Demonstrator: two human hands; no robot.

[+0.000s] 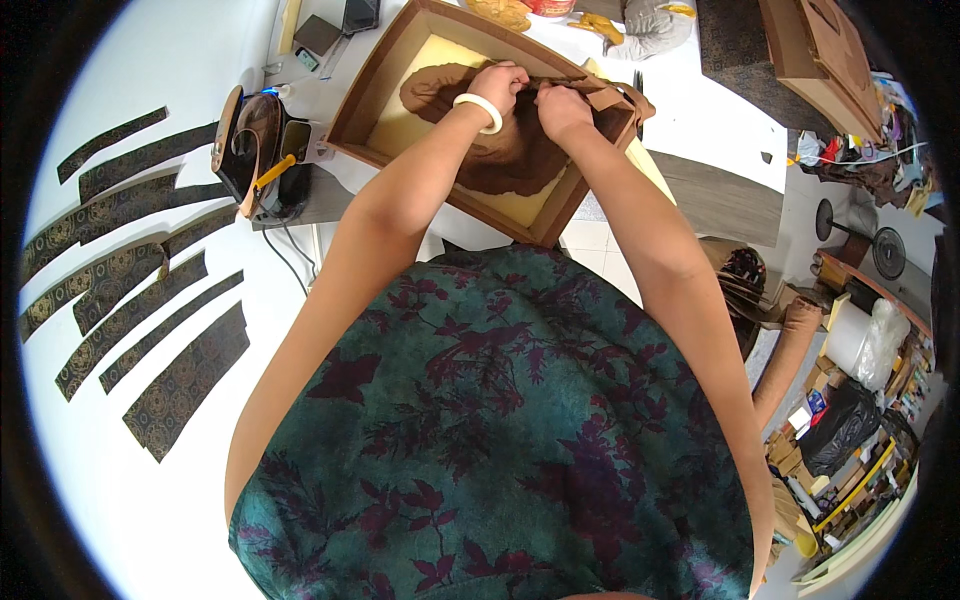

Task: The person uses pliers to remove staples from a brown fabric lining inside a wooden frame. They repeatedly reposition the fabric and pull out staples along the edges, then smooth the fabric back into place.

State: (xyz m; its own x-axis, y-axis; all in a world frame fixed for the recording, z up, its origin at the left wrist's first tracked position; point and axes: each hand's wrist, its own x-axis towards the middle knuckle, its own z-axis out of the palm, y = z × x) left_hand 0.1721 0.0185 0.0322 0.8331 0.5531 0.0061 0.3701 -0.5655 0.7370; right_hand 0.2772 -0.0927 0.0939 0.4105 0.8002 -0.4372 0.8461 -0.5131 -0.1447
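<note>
A shallow brown open box sits tilted on the table, with a pale yellow foam-like sheet in its bottom. Brown cloth with an uneven edge lies over that sheet and runs up to the far right wall. My left hand, below it a cream bangle, is closed with bent fingers on the cloth near that wall. Close beside it on the right, my right hand pinches the same cloth. Both sets of fingertips are partly hidden. Brown flaps stick out at the box's right corner.
Left of the box stands an organizer with a yellow-handled tool. Dark patterned strips lie on the white surface at left. Yellow-and-grey gloves rest behind the box. At far right are a brown box and cluttered shelves.
</note>
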